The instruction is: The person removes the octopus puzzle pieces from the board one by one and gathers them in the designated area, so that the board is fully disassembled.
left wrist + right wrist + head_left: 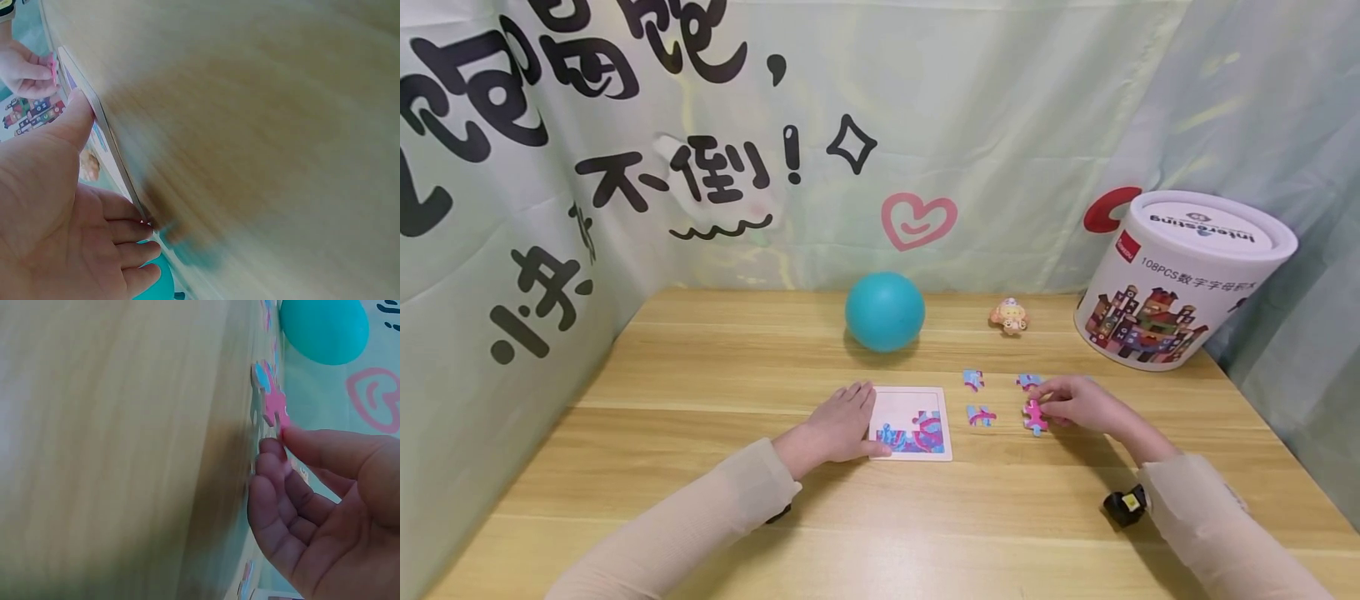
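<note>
A square puzzle board [906,408] lies on the table, its lower part filled with blue, purple and pink jigsaw pieces [928,437]. My left hand [842,425] rests along the board's left side, thumb on the lower corner and fingers fairly straight at the edge. To the right, my right hand [1078,406] pinches a pink puzzle piece [274,403] with a blue end between thumb and fingers. Near it are a blue-and-pink piece [1028,381] and two more loose pieces, an upper one [973,380] and a lower one [981,416]. Anything under the right hand is partly hidden.
Behind the board sits a teal ball [885,312]. A small figurine [1011,317] lies to its right. The large white tub [1180,283] stands at the back right corner of the wooden table [700,358]. A printed curtain [1000,108] hangs behind.
</note>
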`<move>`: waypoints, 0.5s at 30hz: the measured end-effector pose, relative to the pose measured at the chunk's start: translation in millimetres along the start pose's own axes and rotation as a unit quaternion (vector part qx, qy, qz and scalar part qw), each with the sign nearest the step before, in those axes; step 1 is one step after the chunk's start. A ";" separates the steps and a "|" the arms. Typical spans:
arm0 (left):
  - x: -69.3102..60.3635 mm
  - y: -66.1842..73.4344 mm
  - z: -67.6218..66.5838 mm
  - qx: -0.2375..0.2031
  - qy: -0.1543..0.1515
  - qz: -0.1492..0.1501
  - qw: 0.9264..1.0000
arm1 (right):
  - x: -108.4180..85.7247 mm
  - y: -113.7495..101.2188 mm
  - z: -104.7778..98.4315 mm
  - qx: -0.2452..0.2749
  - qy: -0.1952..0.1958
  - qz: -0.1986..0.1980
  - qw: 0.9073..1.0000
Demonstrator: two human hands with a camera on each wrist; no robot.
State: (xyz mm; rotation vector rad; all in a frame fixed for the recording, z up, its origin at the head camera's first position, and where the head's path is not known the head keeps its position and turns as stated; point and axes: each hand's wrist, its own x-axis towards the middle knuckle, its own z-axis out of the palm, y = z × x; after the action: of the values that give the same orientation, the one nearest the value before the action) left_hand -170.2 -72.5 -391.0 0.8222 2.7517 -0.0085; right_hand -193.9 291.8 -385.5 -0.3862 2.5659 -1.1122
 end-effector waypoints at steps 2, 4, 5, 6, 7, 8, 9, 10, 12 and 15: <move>0.0 -0.3 0.0 -0.001 -0.001 0.000 1.000 | -0.4 1.2 -1.3 -0.009 -0.001 0.002 1.000; 0.1 -0.5 0.2 -0.001 -0.001 -0.001 1.000 | -1.1 1.3 -2.2 -0.016 0.001 0.006 1.000; 0.2 -0.6 0.4 0.000 -0.001 -0.001 1.000 | -1.5 1.0 -2.5 -0.018 0.002 0.008 1.000; 0.3 -0.7 0.6 0.001 -0.001 -0.002 1.000 | -1.9 0.4 -2.7 -0.021 0.003 0.010 1.000; 0.6 -0.9 0.9 0.002 -0.001 -0.002 1.000 | -2.3 -0.2 -2.9 -0.025 0.003 0.008 1.000; 0.7 -1.0 1.0 0.002 -0.001 -0.002 1.000 | -2.5 -0.7 -2.9 -0.028 0.004 0.008 1.000; 0.8 -1.0 1.1 0.003 -0.001 -0.002 1.000 | -2.6 -1.0 -2.9 -0.032 0.003 0.007 0.999; 0.9 -1.1 1.2 0.004 -0.002 -0.002 1.000 | -2.5 -1.3 -3.0 -0.035 0.004 0.008 0.999; 1.2 -1.2 1.4 0.004 -0.003 -0.002 1.000 | -2.5 -1.8 -3.5 -0.041 0.002 0.008 0.999; 1.5 -1.3 1.8 0.006 -0.004 -0.002 1.000 | -2.2 -2.8 -4.4 -0.047 0.004 0.004 0.999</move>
State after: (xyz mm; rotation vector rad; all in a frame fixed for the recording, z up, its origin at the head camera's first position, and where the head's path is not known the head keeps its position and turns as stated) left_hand -171.6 -72.9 -393.2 0.8178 2.7493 -0.0287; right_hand -193.3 293.6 -380.2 -0.3951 2.6303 -0.9958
